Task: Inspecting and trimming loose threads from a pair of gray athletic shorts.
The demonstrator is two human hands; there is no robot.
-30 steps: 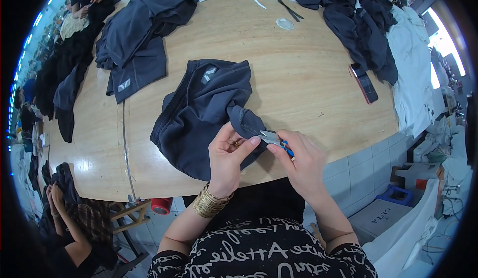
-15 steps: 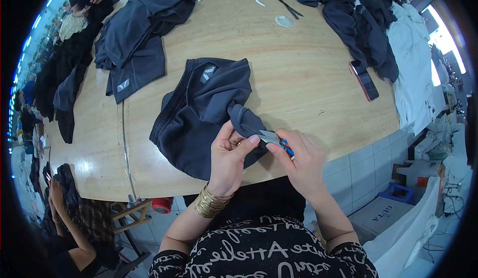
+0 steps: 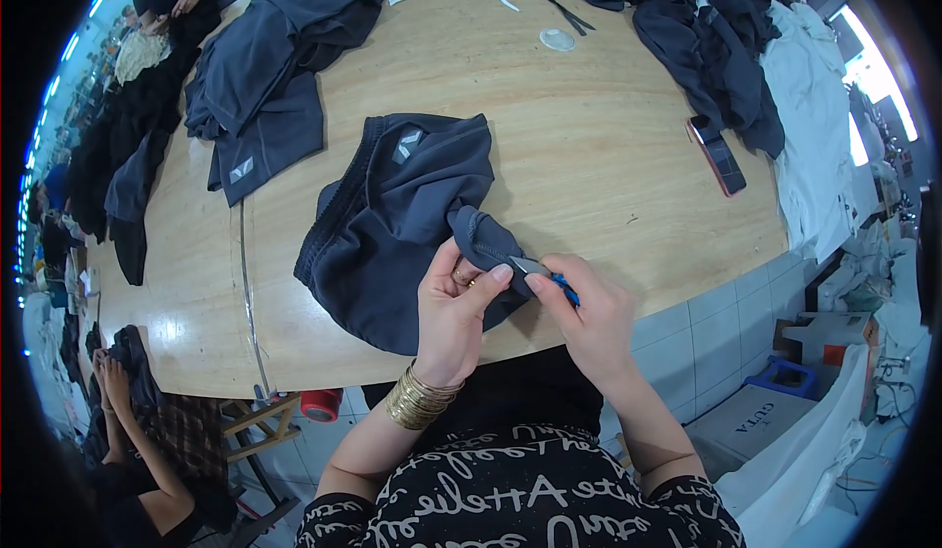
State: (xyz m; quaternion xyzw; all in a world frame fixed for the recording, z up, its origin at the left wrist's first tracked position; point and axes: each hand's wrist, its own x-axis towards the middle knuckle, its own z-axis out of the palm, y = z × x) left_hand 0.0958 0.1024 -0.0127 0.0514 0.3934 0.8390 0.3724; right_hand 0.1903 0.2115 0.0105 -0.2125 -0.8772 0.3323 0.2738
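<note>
A pair of dark grey shorts with a gathered elastic waistband lies on the table in front of me. My left hand, with gold bangles at the wrist, pinches the turned-up leg hem between thumb and fingers. In my right hand are small thread snips with blue handles. Their blade tips touch or nearly touch the hem's stitched seam, just beside my left thumb. Whether a thread lies between the blades is too small to tell.
Another dark grey garment lies at the far left, and more dark clothes are heaped at the far right near a phone. White cloth hangs over the right edge. Other people's hands work at lower left.
The snips' blades, spread apart before, have come together at the hem. My left hand and the shorts have hardly moved. At lower left, the other person's hands have shifted slightly.
</note>
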